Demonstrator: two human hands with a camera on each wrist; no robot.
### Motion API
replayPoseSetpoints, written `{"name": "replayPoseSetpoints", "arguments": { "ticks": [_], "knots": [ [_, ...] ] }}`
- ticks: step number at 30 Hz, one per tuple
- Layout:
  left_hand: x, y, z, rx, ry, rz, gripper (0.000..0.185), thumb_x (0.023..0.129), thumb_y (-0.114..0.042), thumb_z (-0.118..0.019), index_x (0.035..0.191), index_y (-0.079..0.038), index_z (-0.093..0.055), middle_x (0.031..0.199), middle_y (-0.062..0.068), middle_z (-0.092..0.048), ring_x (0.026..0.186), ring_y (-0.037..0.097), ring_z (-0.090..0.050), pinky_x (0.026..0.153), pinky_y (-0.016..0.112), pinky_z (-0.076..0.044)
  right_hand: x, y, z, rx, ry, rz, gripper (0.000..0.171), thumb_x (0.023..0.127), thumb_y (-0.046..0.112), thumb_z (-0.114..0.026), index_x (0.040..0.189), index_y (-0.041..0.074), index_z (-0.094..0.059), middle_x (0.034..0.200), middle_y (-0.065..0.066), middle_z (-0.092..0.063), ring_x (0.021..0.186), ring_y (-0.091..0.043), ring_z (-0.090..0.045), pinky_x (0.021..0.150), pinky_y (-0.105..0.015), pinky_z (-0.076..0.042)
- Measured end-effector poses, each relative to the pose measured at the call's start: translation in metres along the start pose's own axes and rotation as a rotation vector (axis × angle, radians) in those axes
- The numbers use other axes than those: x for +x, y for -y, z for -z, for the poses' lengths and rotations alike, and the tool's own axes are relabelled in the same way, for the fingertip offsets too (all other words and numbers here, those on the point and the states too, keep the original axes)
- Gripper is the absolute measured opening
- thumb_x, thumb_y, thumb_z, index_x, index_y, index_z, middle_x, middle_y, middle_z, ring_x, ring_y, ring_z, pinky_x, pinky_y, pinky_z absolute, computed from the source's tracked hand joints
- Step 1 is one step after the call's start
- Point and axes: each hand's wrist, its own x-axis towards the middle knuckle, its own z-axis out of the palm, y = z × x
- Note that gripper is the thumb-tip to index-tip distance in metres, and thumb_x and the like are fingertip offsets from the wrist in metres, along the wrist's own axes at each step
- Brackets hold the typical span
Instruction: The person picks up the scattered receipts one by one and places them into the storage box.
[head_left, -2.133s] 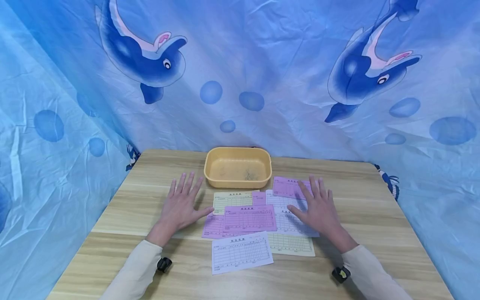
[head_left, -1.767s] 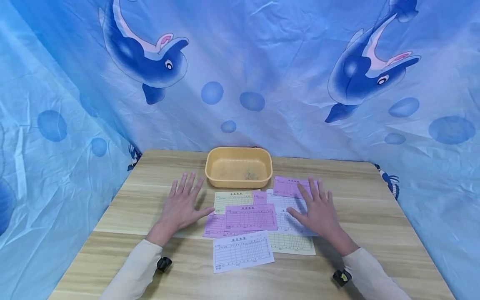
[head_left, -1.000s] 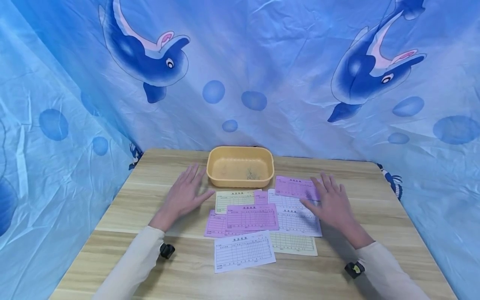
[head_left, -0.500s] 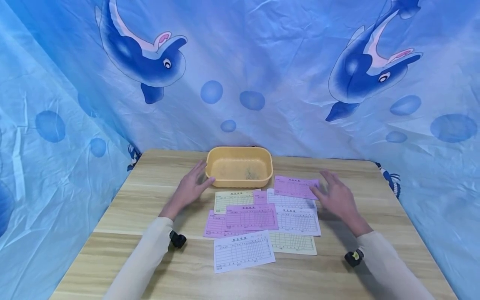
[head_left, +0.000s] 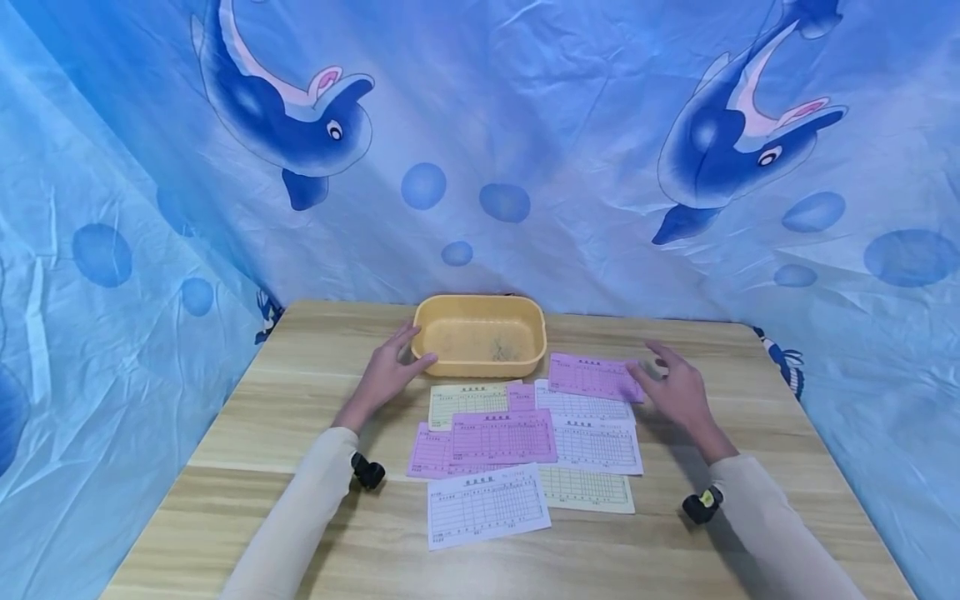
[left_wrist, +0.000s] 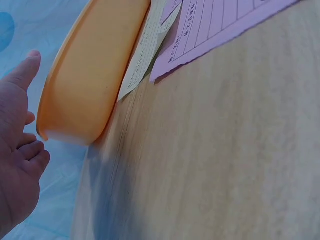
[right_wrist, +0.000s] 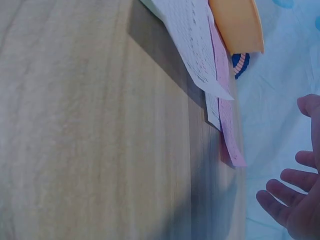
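Note:
My left hand (head_left: 385, 372) is at the left end of a yellow plastic basin (head_left: 480, 368), fingers loosely bent and thumb apart. In the left wrist view, the hand (left_wrist: 17, 145) is beside the basin wall (left_wrist: 87, 75); contact is unclear. To the right, my right hand (head_left: 678, 392) hovers near the edge of a purple printed slip (head_left: 588, 377), thumb and fingers apart, holding nothing. Other printed slips overlap between the arms: a purple one (head_left: 502, 437), a white one (head_left: 487, 507) in front, a pale yellow one (head_left: 467, 405) and a white one (head_left: 600, 448).
All of it stands on a wood-grain table (head_left: 247, 467). A blue curtain (head_left: 585, 183) with printed dolphins hangs behind and at both sides. Another pale yellow slip (head_left: 588, 490) lies partly under the white ones.
Both hands were spread flat over the slips' sides. The left has moved forward and right to the basin's end; the right has shifted outward, its fingers bending. Slips and basin stay put.

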Motion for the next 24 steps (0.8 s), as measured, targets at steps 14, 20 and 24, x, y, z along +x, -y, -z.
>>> {"name": "replayPoseSetpoints", "arguments": {
  "ticks": [14, 20, 24],
  "knots": [
    [0.004, 0.004, 0.001, -0.042, -0.019, 0.024, 0.084, 0.09, -0.038, -0.08, 0.153, 0.002, -0.041, 0.165, 0.018, -0.031, 0.152, 0.032, -0.029, 0.124, 0.05, -0.03, 0.011, -0.013, -0.007, 0.165, 0.037, -0.096, 0.082, 0.094, 0.056, -0.068, 0.151, 0.001, -0.046, 0.148, -0.029, -0.05, 0.125, -0.048, -0.059, 0.101, -0.059, -0.054],
    [0.002, 0.006, -0.001, -0.082, -0.02, 0.037, 0.09, 0.087, -0.042, -0.082, 0.154, 0.0, -0.039, 0.165, 0.015, -0.03, 0.152, 0.031, -0.03, 0.123, 0.048, -0.031, 0.015, -0.019, -0.016, 0.18, 0.057, -0.104, 0.08, 0.093, 0.05, -0.073, 0.148, -0.001, -0.048, 0.14, -0.03, -0.057, 0.121, -0.047, -0.062, 0.1, -0.057, -0.055],
    [0.002, 0.006, -0.003, -0.104, -0.034, 0.036, 0.088, 0.087, -0.039, -0.082, 0.154, 0.0, -0.04, 0.165, 0.012, -0.03, 0.152, 0.03, -0.03, 0.123, 0.047, -0.031, 0.016, -0.017, -0.018, 0.173, 0.072, -0.137, 0.078, 0.093, 0.044, -0.075, 0.148, -0.002, -0.047, 0.138, -0.03, -0.059, 0.121, -0.047, -0.062, 0.099, -0.057, -0.056]
  ]
}}
